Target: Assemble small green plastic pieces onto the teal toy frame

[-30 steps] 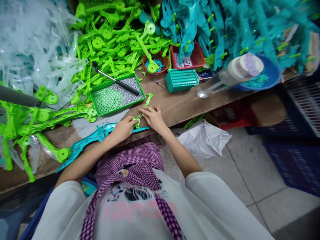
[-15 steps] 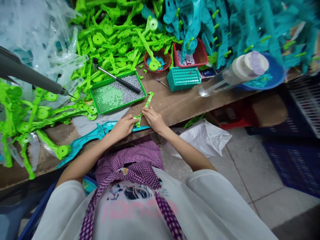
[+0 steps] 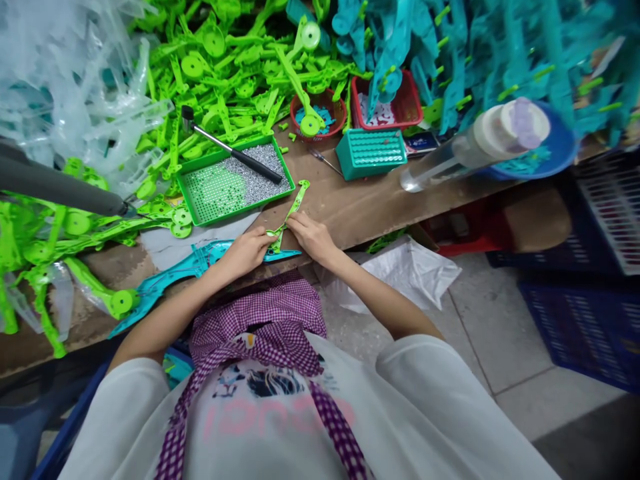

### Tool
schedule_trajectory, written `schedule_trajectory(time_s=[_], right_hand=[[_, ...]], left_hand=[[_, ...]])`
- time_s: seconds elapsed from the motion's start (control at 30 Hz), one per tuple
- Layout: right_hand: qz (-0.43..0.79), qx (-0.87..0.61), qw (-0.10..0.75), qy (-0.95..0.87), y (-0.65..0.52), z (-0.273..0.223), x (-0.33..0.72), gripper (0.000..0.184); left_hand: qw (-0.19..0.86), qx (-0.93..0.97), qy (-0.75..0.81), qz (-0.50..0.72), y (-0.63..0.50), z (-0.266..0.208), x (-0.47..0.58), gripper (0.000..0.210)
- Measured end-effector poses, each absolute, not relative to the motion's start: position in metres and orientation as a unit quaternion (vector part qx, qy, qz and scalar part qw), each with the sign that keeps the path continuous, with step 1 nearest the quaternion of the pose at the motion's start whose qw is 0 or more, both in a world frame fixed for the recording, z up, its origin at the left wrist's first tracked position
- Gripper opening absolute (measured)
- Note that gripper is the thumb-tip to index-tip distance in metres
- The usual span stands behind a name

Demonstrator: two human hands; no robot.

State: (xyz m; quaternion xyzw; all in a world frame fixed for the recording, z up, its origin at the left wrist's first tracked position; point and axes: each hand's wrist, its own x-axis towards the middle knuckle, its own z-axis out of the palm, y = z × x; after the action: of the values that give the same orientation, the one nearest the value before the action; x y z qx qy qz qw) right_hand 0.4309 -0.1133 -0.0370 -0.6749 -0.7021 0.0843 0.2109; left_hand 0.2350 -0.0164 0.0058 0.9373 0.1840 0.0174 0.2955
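At the table's front edge both my hands grip one slim lime-green plastic part. My left hand pinches its near end, where a small round piece shows at the fingertips. The fingers of my right hand are closed on its middle, and its far end points away from me with a round tip. Beneath them lies a long turquoise plastic part, partly covered by my left hand and forearm. Exactly how the green pieces join is hidden by my fingers.
A green tray of small metal pieces holds a hammer. Behind are heaped green parts and turquoise parts. A teal box, a screwdriver and a clear bottle stand rightward. A grey power screwdriver hangs at left.
Both hands stay on the green part with almost no movement. The power screwdriver at the left appears lower in view, and the whole view has shifted slightly.
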Motion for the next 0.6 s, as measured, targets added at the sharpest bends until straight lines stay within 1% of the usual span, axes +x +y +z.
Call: schedule_trajectory(time_s=[0.17, 0.27, 0.47, 0.6], right_hand=[[0.088, -0.687, 0.131, -0.709, -0.112, -0.025, 0.431, 0.036], [0.085, -0.7, 0.104, -0.701, -0.112, -0.021, 0.429, 0.036], [0.087, -0.73, 0.115, -0.668, -0.115, -0.011, 0.422, 0.034], [0.101, -0.748, 0.136, -0.642, -0.114, -0.005, 0.417, 0.032]], left_hand=[[0.27, 0.946, 0.178, -0.011, -0.017, 0.011, 0.236, 0.038], [0.237, 0.954, 0.18, -0.041, -0.019, 0.016, 0.237, 0.04], [0.187, 0.962, 0.19, -0.057, -0.025, 0.017, 0.232, 0.041], [0.18, 0.962, 0.2, -0.055, -0.029, 0.016, 0.23, 0.043]])
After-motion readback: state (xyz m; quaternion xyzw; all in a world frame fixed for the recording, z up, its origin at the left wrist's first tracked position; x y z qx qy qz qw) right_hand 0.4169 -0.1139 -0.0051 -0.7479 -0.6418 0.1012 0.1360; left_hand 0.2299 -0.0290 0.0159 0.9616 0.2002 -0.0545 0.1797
